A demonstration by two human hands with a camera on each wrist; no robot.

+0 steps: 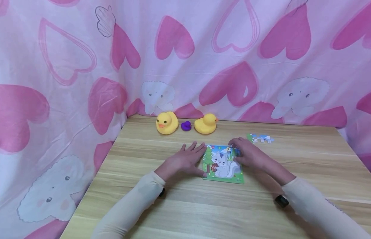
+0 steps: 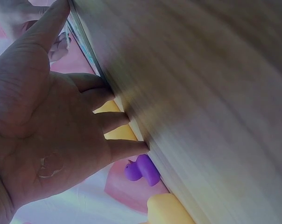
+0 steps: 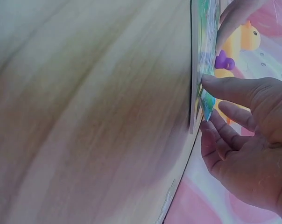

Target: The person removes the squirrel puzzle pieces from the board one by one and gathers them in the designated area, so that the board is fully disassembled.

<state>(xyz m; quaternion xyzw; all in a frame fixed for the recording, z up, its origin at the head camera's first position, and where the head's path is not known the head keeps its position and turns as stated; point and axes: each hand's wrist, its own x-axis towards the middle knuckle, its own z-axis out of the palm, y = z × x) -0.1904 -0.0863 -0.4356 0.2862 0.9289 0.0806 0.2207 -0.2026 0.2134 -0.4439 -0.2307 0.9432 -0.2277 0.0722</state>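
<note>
A square jigsaw puzzle (image 1: 221,169) with a grey squirrel picture lies on the wooden table. Along its left edge rests my left hand (image 1: 185,161), fingers spread, with the thumb at the lower left corner. My right hand (image 1: 249,154) is over the puzzle's upper right corner. Between its thumb and fingers, the right wrist view shows a blue-green puzzle piece (image 3: 207,105), pinched and tilted against the board. The left wrist view shows the left fingertips (image 2: 143,147) down at the table surface.
Several loose puzzle pieces (image 1: 264,138) lie behind the right hand. Along the back stand a yellow duck (image 1: 170,124), a small purple duck (image 1: 186,126) and another yellow duck (image 1: 204,126). A pink heart-patterned curtain (image 1: 179,76) hangs behind the table (image 1: 185,209).
</note>
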